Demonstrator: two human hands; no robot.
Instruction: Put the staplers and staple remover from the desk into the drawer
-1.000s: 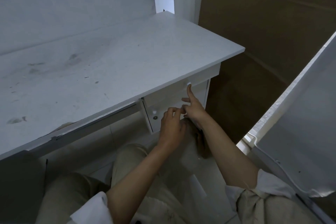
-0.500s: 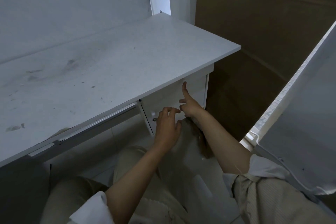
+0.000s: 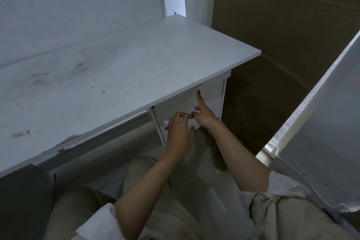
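The drawer [image 3: 208,96] sat pushed in under the right end of the white bench [image 3: 120,68], its front running along the bench edge and facing the person. The right hand [image 3: 204,115] held nothing, its forefinger stretched up onto the drawer front. The left hand [image 3: 180,134] hovered just beside it, grip loose and empty, fingers half curled. No staplers showed.

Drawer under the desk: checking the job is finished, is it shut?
Shut: the drawer front sits back under the desk edge, right hand fingertip against it.
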